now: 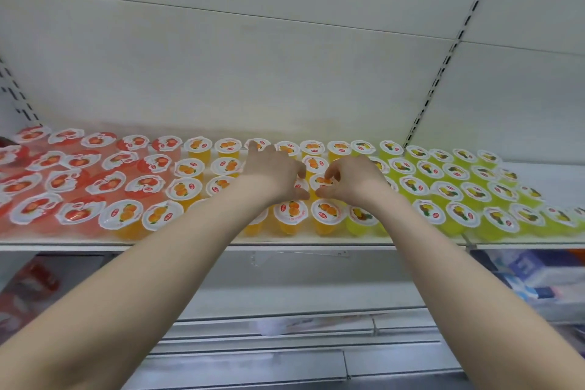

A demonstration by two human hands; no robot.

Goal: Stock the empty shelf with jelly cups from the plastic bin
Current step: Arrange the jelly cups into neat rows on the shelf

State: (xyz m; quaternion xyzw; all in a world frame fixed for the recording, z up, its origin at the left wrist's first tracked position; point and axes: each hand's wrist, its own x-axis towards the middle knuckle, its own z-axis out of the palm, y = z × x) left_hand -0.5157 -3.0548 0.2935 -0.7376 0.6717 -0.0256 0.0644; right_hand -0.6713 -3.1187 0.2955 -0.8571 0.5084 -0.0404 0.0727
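The white shelf [190, 239] holds rows of sealed jelly cups: red cups [76, 182] on the left, orange cups [186, 188] in the middle, green cups [443, 190] on the right. Both my hands reach over the orange section. My left hand [272, 172] lies over the cups, thumb and forefinger curled at an orange cup [300, 184] that is mostly hidden, one finger stretched to the back row. My right hand [356, 180] pinches the rim of the neighbouring orange cup [323, 181] with thumb and fingertips. The plastic bin is out of view.
A white back panel rises behind the cups, with slotted uprights [443, 66] on the right and far left. Below the shelf are lower shelves with red packages [28, 288] on the left and blue-white boxes [531, 275] on the right.
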